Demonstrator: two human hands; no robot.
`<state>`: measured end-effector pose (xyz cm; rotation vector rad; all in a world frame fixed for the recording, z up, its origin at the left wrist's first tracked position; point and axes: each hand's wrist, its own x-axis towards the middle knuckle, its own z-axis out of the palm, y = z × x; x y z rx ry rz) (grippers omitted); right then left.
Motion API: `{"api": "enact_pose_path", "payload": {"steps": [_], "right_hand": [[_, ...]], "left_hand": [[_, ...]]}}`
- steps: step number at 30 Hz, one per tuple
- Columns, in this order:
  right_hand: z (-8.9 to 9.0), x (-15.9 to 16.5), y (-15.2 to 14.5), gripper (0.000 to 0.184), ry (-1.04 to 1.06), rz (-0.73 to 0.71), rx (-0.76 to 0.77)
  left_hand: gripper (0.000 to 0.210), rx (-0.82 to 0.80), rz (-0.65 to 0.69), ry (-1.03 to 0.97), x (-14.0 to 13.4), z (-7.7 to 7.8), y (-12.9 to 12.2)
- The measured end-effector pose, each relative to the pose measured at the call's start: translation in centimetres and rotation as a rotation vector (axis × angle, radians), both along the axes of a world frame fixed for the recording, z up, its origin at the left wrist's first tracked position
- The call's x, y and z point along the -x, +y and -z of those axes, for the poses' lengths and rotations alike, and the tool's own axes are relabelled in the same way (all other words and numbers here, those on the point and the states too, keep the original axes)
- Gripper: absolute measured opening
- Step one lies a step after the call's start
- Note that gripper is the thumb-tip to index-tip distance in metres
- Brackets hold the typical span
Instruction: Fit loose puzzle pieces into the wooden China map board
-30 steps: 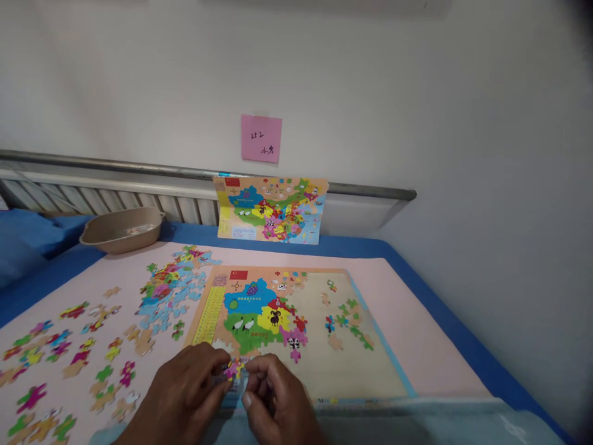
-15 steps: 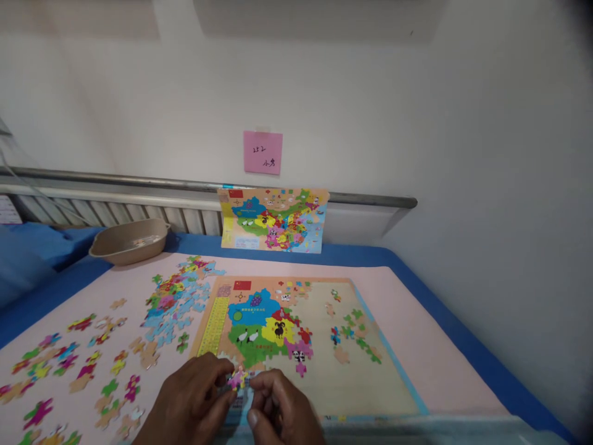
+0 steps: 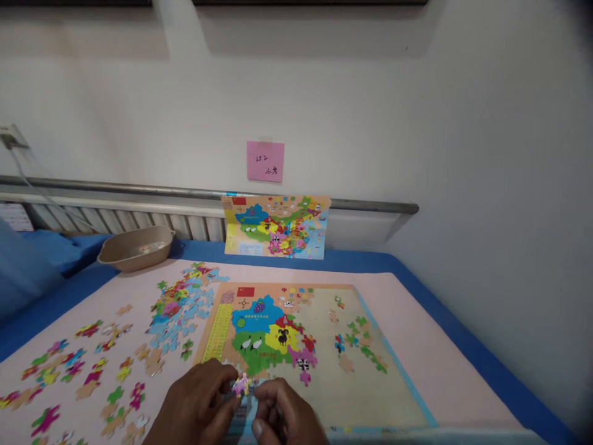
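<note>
My left hand (image 3: 197,402) pinches a pink and yellow puzzle piece (image 3: 241,385) between thumb and fingertips above the board's lower left part. Beside it, my right hand (image 3: 287,411) has its fingers curled in, close to the piece; whatever lies inside them, if anything, is hidden. Under and beyond both hands lies the puzzle board (image 3: 361,395). Its left part is filled with a joined map section (image 3: 252,318) showing cranes, a ram and a panda. Several loose pieces (image 3: 364,343) rest on the bare right part.
Many loose puzzle pieces (image 3: 125,368) spread over the pink sheet (image 3: 426,346) to the left, with a denser pile (image 3: 183,303) beside the board. A beige basin (image 3: 136,248) stands at the back left. Against the wall rail leans a printed map (image 3: 278,227), below a pink note (image 3: 265,161).
The whole scene sits slightly lower in the picture, as the view has tilted up. The piece in my left hand appears slightly turned; both hands stay close together.
</note>
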<state>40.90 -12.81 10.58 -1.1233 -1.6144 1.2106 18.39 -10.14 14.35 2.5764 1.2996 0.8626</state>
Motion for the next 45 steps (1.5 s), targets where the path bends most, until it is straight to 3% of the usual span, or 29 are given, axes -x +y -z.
{"api": "enact_pose_path", "payload": {"steps": [5, 15, 34, 45], "right_hand": [[0.0, -0.1, 0.1, 0.030, 0.011, -0.019, -0.038], [-3.9, 0.8, -1.3, 0.024, 0.058, 0.061, -0.014], [-3.6, 0.7, -1.4, 0.027, 0.080, 0.074, -0.037], [-4.1, -0.8, -1.3, 0.020, -0.168, 0.073, -0.314]], "left_hand": [[0.011, 0.013, -0.014, -0.010, 0.0, -0.1, -0.1], [0.011, 0.085, -0.059, -0.123, -0.7, -1.4, -0.8], [0.015, 0.176, -0.050, -0.108, -0.5, -0.6, -0.9], [0.018, -0.018, -0.025, -0.053, -0.7, -1.1, -0.8]]}}
